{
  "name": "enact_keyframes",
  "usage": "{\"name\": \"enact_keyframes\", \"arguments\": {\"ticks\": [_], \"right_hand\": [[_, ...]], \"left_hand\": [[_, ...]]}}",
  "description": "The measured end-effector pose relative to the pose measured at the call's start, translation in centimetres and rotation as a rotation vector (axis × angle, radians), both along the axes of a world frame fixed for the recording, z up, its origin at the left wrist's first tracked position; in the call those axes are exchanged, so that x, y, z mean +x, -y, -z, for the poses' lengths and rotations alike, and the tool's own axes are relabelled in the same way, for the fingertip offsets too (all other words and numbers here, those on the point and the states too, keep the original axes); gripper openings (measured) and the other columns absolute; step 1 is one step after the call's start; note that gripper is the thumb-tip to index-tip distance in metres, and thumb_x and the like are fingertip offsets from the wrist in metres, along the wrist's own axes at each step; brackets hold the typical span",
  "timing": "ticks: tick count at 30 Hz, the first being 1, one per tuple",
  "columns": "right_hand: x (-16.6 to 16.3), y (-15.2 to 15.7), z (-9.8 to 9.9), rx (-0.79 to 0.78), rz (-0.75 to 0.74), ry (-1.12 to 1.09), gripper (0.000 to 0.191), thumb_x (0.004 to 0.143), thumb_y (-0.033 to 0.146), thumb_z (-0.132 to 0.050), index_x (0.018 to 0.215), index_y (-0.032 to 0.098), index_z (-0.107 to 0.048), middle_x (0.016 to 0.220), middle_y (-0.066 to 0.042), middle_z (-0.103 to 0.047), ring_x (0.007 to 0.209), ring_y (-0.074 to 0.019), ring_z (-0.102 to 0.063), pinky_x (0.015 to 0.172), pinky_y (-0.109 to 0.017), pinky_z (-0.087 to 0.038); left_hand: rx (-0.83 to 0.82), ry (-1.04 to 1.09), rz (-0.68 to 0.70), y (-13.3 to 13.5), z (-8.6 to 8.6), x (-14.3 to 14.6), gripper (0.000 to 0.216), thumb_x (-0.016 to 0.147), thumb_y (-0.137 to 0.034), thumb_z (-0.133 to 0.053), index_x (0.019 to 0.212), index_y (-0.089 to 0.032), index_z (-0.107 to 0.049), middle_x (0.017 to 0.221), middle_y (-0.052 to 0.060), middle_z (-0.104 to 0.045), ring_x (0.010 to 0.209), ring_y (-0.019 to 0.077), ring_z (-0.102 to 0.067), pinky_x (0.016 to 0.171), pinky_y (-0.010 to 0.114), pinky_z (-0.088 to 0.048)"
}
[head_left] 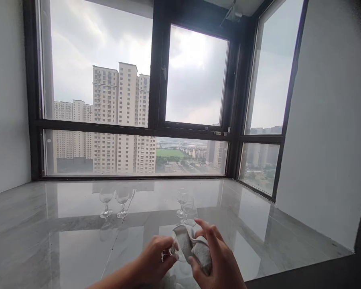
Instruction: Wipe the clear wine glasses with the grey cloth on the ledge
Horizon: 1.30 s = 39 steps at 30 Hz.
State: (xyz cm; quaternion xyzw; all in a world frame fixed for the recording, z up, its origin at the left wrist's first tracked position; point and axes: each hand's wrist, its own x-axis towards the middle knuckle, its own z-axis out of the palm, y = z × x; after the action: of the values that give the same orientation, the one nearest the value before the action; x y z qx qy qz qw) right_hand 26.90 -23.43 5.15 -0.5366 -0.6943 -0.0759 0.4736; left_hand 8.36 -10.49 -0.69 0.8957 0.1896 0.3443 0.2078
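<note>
Grey cloth [202, 256], glass [175, 252] partly hidden between hands [158, 255] [221, 257], overlapping glasses [190, 210] behind

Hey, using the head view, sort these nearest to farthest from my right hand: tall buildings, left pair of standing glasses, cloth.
1. Cloth: held in the right hand.
2. Left pair of standing glasses: ahead, leftward.
3. Tall buildings: outside, ahead and leftward.

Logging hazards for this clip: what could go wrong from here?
Knock: the right hand looks close to the nearest standing glass and might tip it.
Slip: the left hand has the held glass in its fingers; rubbing with the cloth could twist it loose.
Breakage: the glossy surface looks hard, so a drop could chip glass.
</note>
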Motion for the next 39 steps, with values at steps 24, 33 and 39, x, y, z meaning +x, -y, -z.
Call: {"name": "enact_keyframes", "arguments": {"ticks": [24, 33, 39], "right_hand": [[-1.0, 0.2, 0.0, -0.047, 0.027, 0.068, 0.087, 0.072, 0.002, -0.042, 0.153, 0.029, -0.023, 0.125, -0.011, -0.062, 0.108, -0.0248, -0.065, 0.077, -0.033, -0.058], [-0.6, 0.3, -0.4, -0.025, -0.056, -0.027, 0.067, 0.082, 0.014, -0.053, 0.145, 0.028, -0.035, 0.115, -0.009, -0.067, 0.106, -0.0244, -0.065, 0.091, -0.038, -0.054], [-0.2, 0.1, -0.2, -0.160, -0.114, -0.052, 0.066, 0.077, 0.007, -0.047, 0.140, 0.024, -0.041, 0.091, -0.002, -0.066, 0.080, -0.0175, -0.066, 0.078, -0.028, -0.054]], "left_hand": [[-0.014, 0.015, 0.022, 0.2, 0.7, 0.5, 0.010, 0.081, -0.017, -0.062, 0.085, -0.018, -0.071, 0.063, -0.001, -0.061, 0.057, 0.0105, -0.050, 0.060, 0.020, -0.038], [-0.247, 0.090, 0.058, -0.2, 0.4, 0.4, 0.009, 0.085, -0.020, -0.060, 0.081, -0.015, -0.067, 0.065, -0.004, -0.055, 0.062, 0.0096, -0.043, 0.062, 0.020, -0.036], [-0.147, -0.029, 0.032, 0.2, 0.6, 0.3, 0.008, 0.080, -0.016, -0.063, 0.083, -0.016, -0.070, 0.061, -0.004, -0.055, 0.059, 0.0094, -0.044, 0.061, 0.020, -0.034]]}}
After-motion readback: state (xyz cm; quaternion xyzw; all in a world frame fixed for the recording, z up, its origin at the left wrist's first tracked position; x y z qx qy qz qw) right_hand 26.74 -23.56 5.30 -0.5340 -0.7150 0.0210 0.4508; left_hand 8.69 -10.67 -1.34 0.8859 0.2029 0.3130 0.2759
